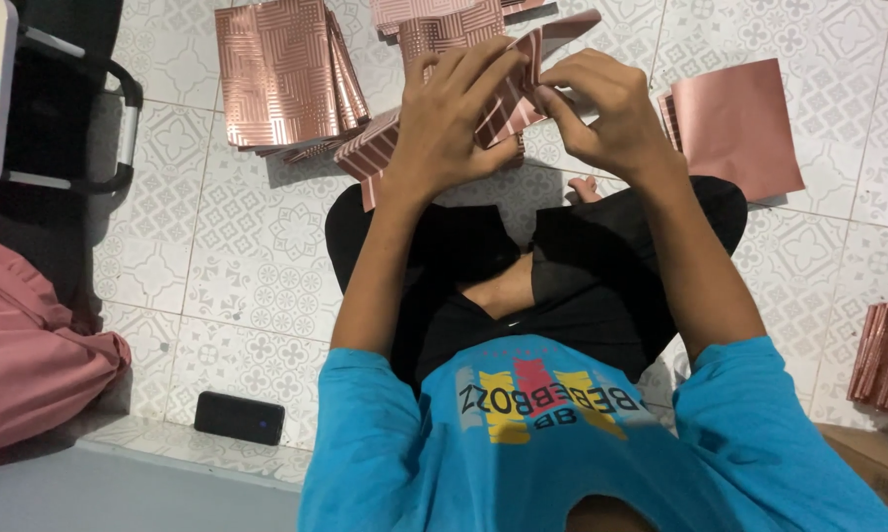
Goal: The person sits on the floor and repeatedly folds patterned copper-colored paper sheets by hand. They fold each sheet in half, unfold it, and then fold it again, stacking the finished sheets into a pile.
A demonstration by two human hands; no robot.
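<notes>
At the far left lies one pink cloth bundle (30,365), and above it one black metal-framed stand (89,118). One small black phone-like device (239,418) rests on the patterned tile floor (227,266) near the person's left knee. Further right, at the top, sits one fanned stack of rose-gold patterned sheets (281,74); how many sheets it holds cannot be counted. A second pile (444,20) lies beyond the hands, partly cut off by the frame.

The person sits cross-legged on the floor, both arms stretched forward. The left hand (454,118) has its fingers (468,74) curled over one striped rose-gold sheet (508,99), pressing it from above. The right hand (601,113) pinches the same sheet's upper edge, fingers clenched on it. The sheet is held just above the floor, in front of the crossed legs, with more striped pieces (375,153) under it.

Right of the hands lies one small stack of plain pink sheets (734,128), and at the far right edge one upright bundle of rose-gold sheets (887,355).
</notes>
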